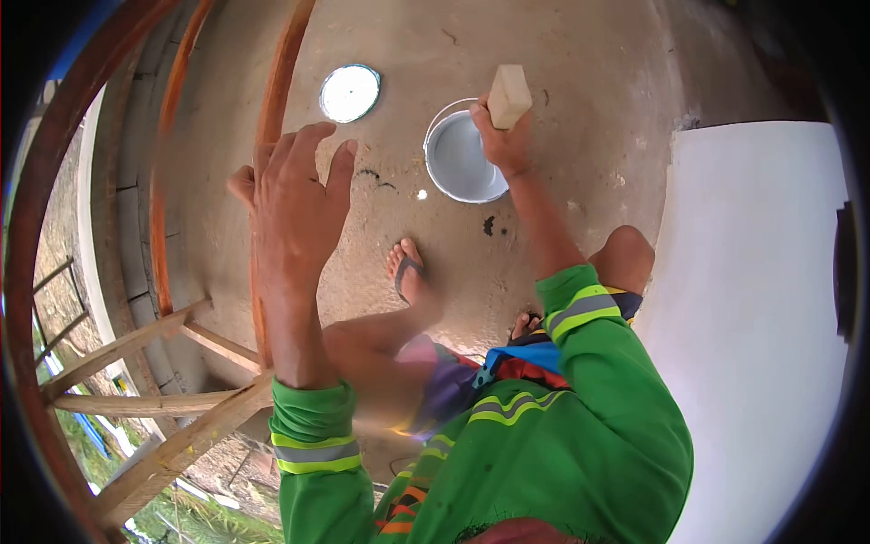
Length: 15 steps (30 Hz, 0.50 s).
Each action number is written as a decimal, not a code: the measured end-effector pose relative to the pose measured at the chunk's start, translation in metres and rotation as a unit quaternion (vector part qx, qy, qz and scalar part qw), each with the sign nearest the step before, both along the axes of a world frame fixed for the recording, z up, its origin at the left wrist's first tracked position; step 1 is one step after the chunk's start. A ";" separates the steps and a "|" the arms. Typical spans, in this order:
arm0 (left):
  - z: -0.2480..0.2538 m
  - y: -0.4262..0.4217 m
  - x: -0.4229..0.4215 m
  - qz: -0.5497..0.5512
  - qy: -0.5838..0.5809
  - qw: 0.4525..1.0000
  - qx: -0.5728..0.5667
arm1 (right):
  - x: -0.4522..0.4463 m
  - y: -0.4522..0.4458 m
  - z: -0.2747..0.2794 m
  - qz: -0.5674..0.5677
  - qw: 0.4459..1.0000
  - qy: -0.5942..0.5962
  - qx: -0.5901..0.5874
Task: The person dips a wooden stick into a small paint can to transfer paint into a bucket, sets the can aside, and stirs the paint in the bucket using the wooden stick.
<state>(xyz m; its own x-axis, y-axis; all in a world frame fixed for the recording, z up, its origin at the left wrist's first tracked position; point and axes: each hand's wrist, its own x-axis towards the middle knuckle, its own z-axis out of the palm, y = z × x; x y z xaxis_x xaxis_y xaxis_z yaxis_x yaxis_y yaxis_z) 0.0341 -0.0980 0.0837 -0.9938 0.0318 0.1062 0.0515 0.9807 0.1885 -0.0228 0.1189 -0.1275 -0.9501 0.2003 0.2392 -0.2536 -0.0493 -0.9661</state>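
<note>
My right hand [505, 136] is closed on a pale, block-shaped object [510, 96], held over the right side of a bucket [458, 159]. The bucket stands on the floor with its wire handle leaning to the left, and its inside looks whitish grey. My left hand [302, 181] is raised on the left with its fingers spread and bent, next to an upright reddish-brown bar [275, 91]; nothing shows in it. Beyond the left hand, a round white lid [351, 93] lies on the floor.
Wooden braces [145, 405] and reddish-brown bars [165, 181] stand along the left. A white wall surface [752, 317] rises on the right. My sandalled foot [408, 272] rests on the brown floor [589, 82], which has dark spots and a small white spot.
</note>
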 end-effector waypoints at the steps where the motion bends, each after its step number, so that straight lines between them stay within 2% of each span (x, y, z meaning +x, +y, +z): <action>1: 0.000 0.004 0.001 -0.012 -0.001 1.000 0.002 | 0.002 -0.012 0.000 0.011 1.000 0.024 -0.011; 3: -0.001 0.007 0.001 -0.025 -0.006 1.000 0.001 | 0.017 -0.028 0.002 0.031 0.996 0.072 -0.031; 4: -0.005 0.005 -0.002 -0.025 -0.004 1.000 -0.001 | 0.027 -0.022 0.003 0.081 0.987 0.117 0.071; 7: -0.004 -0.001 -0.003 -0.013 0.002 1.000 -0.006 | 0.036 0.001 0.009 0.102 0.994 -0.040 -0.030; 11: 0.000 0.012 0.001 -0.025 -0.012 0.999 -0.017 | 0.006 -0.014 0.017 0.006 0.999 -0.007 -0.038; 12: 0.000 0.014 0.002 -0.032 -0.015 0.999 -0.020 | 0.010 -0.022 0.015 0.033 0.999 -0.026 -0.014; 15: -0.007 0.013 -0.002 -0.043 -0.003 0.999 -0.029 | 0.035 -0.027 0.015 0.112 0.975 0.154 0.109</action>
<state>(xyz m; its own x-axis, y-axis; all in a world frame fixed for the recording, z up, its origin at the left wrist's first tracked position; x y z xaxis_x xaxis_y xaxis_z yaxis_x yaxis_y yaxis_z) 0.0325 -0.0848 0.0770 -0.9879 0.1223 0.0955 0.1343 0.9821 0.1319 0.0118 0.0917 -0.1123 -0.8400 -0.0925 0.5347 -0.5408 0.0615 -0.8389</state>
